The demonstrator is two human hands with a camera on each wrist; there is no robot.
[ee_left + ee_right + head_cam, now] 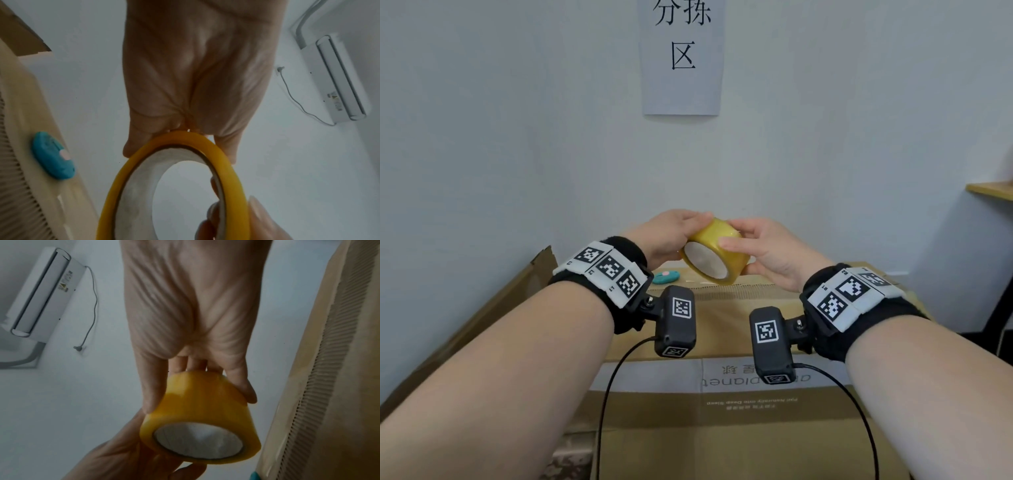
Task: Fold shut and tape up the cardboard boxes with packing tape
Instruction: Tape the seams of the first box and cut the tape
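Observation:
A roll of yellowish clear packing tape (717,251) with a white core hangs in the air above the brown cardboard box (722,421), whose top flaps lie folded down. My left hand (671,236) grips the roll from its left and far side, and my right hand (767,250) holds it from the right, thumb on the outer face. The left wrist view looks through the tape ring (170,183) from the edge. In the right wrist view the roll (200,417) sits between the fingers of both hands.
A small teal cutter (665,277) lies on the far part of the box top, also seen as the teal cutter (52,155) from the left wrist. A loose cardboard flap (493,308) leans at the left. A paper sign (681,56) hangs on the wall; a wooden shelf (991,191) is at right.

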